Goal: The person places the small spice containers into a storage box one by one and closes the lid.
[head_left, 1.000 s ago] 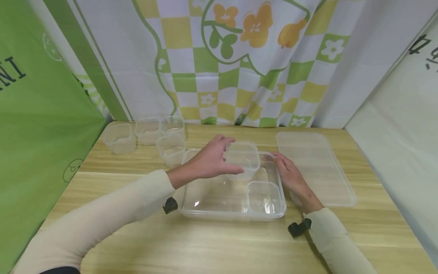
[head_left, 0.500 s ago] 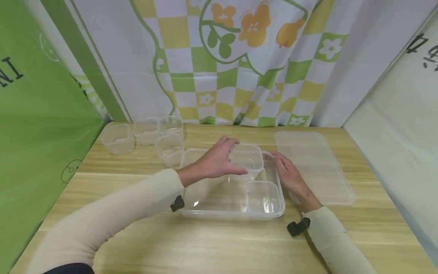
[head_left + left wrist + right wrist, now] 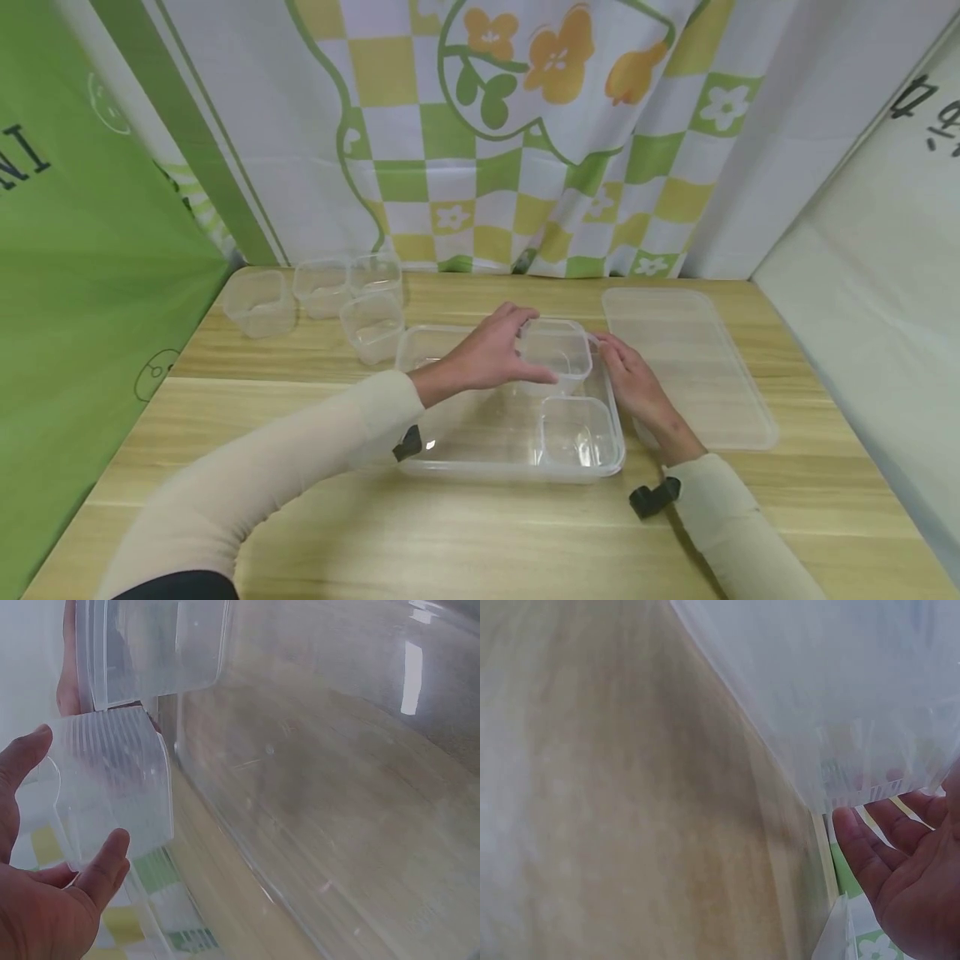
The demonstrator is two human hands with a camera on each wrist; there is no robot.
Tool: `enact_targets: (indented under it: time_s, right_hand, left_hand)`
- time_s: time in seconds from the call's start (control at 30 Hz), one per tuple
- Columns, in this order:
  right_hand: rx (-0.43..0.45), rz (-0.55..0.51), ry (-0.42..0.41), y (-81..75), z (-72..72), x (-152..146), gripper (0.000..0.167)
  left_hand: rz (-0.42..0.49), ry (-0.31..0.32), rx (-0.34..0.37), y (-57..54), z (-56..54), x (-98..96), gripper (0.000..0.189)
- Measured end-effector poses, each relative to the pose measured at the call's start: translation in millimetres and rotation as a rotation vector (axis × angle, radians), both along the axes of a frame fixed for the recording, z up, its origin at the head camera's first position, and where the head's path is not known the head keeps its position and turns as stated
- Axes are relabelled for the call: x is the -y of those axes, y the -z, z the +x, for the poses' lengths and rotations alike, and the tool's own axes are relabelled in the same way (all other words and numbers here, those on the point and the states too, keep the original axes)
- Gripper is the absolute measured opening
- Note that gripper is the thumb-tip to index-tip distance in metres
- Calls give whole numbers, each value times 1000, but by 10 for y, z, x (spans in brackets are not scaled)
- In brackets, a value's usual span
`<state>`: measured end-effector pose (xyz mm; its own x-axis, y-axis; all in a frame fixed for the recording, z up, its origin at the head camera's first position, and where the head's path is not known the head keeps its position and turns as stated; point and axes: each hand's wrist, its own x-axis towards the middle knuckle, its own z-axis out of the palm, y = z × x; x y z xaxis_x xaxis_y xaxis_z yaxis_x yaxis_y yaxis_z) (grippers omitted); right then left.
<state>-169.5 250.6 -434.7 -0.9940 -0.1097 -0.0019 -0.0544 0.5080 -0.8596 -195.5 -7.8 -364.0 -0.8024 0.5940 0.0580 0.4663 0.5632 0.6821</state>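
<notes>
My left hand point(image 3: 491, 354) holds a small clear plastic container point(image 3: 562, 354) by its sides, thumb and fingers spread around it. It is over the back right corner of a large clear plastic box point(image 3: 480, 468). A second small container point(image 3: 576, 429) stands inside the box at its front right corner. In the left wrist view the held container point(image 3: 112, 787) shows ribbed reflections beside that other container point(image 3: 161, 652). My right hand point(image 3: 637, 383) grips the box at its back right corner. In the right wrist view its fingers point(image 3: 866, 851) lie against the box wall.
Several small clear containers point(image 3: 258, 304) stand at the back left of the wooden table point(image 3: 450, 542). A flat translucent lid point(image 3: 686, 367) lies right of the box. A patterned curtain point(image 3: 510, 167) hangs behind, with a green cloth point(image 3: 97, 292) on the left.
My left hand has moved to the right with the small container, bringing it closer to the box's back right corner. My right hand stays at the box's corner.
</notes>
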Motion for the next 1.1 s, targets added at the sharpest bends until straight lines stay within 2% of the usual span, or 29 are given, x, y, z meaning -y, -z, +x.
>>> enact_targets:
  time_s: [0.4, 0.83, 1.1]
  right_hand:
    - [28, -50, 11, -11, 6, 7, 56]
    - [-29, -10, -21, -2, -16, 6, 54]
    - [11, -19, 9, 10, 6, -5, 58]
  left_hand:
    - [-83, 21, -13, 10, 16, -172, 100]
    - [-191, 51, 1, 81, 37, -192, 99]
    - [-269, 47, -46, 127, 52, -240, 99]
